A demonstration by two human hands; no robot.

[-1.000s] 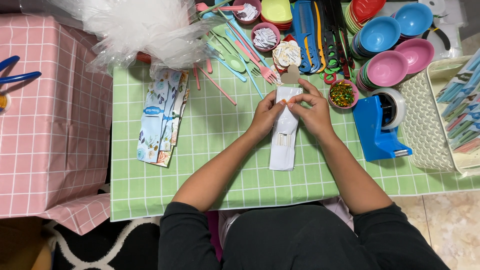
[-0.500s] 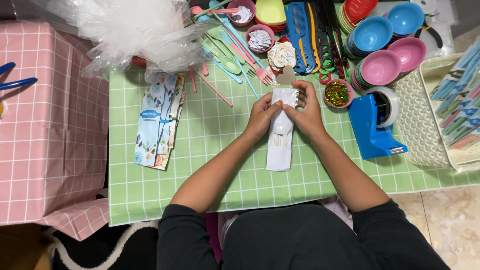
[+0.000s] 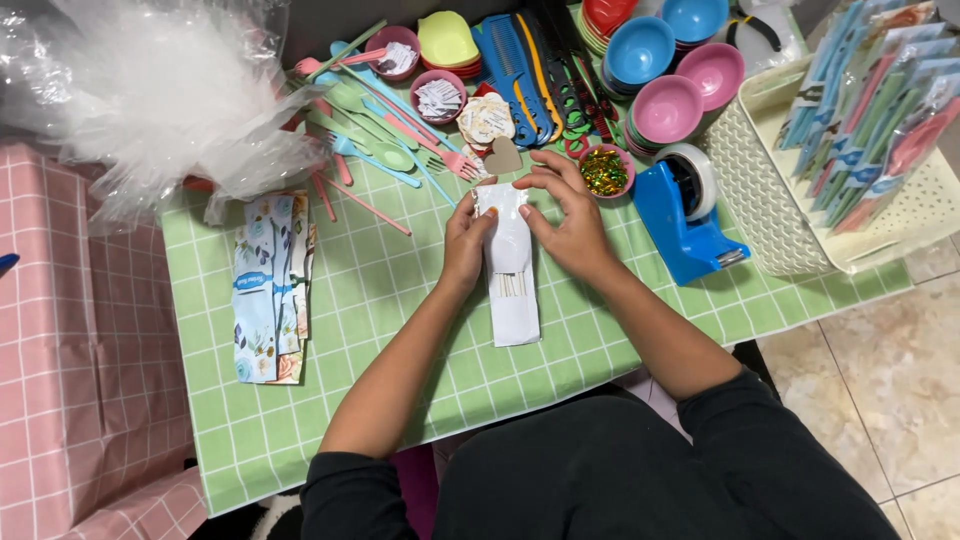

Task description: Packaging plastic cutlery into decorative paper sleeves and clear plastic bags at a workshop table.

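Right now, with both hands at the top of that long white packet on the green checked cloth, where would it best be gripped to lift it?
Probably the bare lower end of the long white packet, taken from the person's side. It lies flat and lengthwise toward the body, the left hand and right hand cover its top, and nothing crowds the lower edges.

One camera only, worn on the person's head, is looking almost straight down over the near edge of the bench (image 3: pixel 350 330), facing away from the body toward the far edge. It is sitting close: the person's dark-clothed lap is filling the bottom of the view, and both forearms are reaching up into the middle, where the hands are resting. The bench's left edge is showing beside a pink checked cloth (image 3: pixel 70 350); its right end is running under a cream basket (image 3: pixel 770 190), with floor tiles (image 3: pixel 880 400) showing at the lower right corner.
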